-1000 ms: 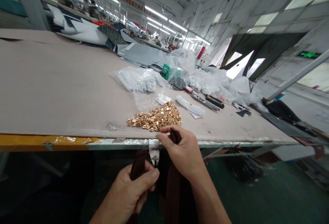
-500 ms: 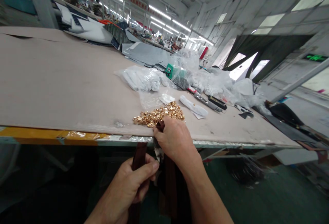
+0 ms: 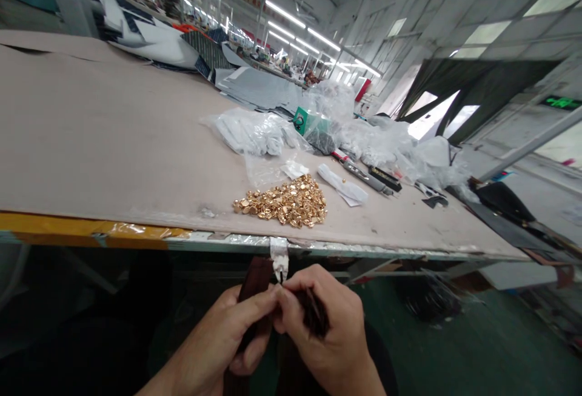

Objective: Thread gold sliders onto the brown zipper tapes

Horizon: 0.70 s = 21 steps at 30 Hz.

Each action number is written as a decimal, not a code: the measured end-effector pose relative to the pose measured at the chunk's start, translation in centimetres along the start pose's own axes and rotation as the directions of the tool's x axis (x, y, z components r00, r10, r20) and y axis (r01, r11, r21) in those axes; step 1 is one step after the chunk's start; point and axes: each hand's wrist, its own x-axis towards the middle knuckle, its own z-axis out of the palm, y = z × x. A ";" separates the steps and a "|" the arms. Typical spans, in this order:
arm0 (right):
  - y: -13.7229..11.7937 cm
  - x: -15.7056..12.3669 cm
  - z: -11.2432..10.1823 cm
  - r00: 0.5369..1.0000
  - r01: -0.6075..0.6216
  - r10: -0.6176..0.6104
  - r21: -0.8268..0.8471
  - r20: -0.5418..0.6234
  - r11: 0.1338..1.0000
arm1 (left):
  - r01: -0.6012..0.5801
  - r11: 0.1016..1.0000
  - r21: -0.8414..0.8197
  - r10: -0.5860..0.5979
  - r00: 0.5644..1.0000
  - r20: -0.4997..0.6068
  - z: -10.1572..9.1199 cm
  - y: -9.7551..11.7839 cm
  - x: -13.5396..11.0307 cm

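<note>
Both my hands are below the table's front edge, fingertips meeting. My left hand (image 3: 230, 338) is closed around a dark brown strip of zipper tape (image 3: 255, 281) that hangs down out of view. My right hand (image 3: 325, 329) is closed on another part of the same dark brown tape (image 3: 316, 317), thumb and forefinger pinched against the left fingertips. Whether a small metal piece sits in the pinch is hidden. A pile of small gold metal pieces (image 3: 286, 202) lies on the table just above the hands. A white tape tab (image 3: 279, 258) hangs from the table edge (image 3: 136, 235).
Clear plastic bags (image 3: 254, 132) and crumpled plastic (image 3: 386, 141) lie beyond the pile, with a green box (image 3: 304, 122), a small white packet (image 3: 343, 188) and dark hand tools (image 3: 370, 179). Grey and dark fabric sheets (image 3: 254, 90) lie further back. Green floor shows at the right.
My right hand has come back from the gold pile on the table and dropped below the edge, meeting my left hand on the brown tape. The left hand has stayed about where it was.
</note>
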 end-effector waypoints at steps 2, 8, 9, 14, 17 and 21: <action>0.4 -0.6 0.3 0.995 0.093 -0.095 -0.043 -0.030 0.995 | -0.004 1.000 -0.014 0.004 1.000 0.010 -0.2 -0.2 0.1; 1.3 -1.4 0.4 0.966 0.258 -0.254 -0.104 0.049 0.961 | -0.125 0.992 -0.008 0.124 0.991 -0.040 -0.3 0.8 -0.1; 1.3 -1.5 0.4 0.967 0.253 -0.248 -0.115 0.056 0.961 | -0.144 0.989 -0.011 0.143 0.988 -0.060 -0.3 1.0 -0.2; 0.9 -1.2 0.6 0.980 0.200 -0.201 -0.055 -0.016 0.978 | -0.160 0.986 -0.038 0.155 0.983 -0.096 -0.4 1.2 -0.2; 0.7 -1.0 0.7 0.994 0.094 -0.093 0.032 -0.055 0.995 | -0.171 0.984 -0.050 0.164 0.979 -0.123 -0.6 1.0 0.0; 0.5 -1.0 0.7 0.999 -0.028 0.034 0.146 -0.038 0.989 | -0.131 0.990 -0.051 0.121 0.980 -0.158 -0.5 0.7 0.2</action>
